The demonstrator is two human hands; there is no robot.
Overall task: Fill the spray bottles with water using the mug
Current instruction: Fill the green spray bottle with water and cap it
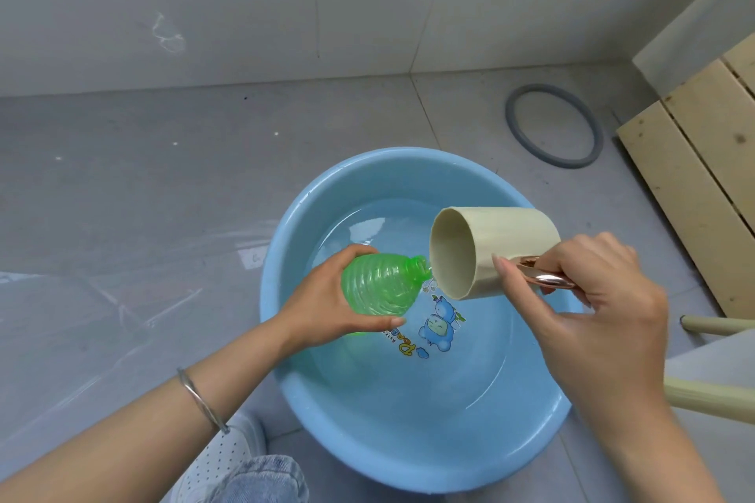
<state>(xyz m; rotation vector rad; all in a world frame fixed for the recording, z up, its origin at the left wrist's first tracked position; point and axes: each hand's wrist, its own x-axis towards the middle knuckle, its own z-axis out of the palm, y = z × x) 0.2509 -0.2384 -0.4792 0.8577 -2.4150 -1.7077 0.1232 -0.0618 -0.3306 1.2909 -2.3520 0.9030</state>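
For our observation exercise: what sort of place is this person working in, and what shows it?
Probably a tiled indoor corner of a home, perhaps a washroom or utility space. Clues: grey floor tiles meeting a plain wall, a blue basin of water on the floor, and wooden slats at the right.

Floor [163, 176]: grey tiles; meets the wall at the far side
Basin [408, 461]: blue; stands mid-floor
Ring [510, 116]: grey; flat beyond the basin
Slats [694, 159]: pale wood; right of the ring
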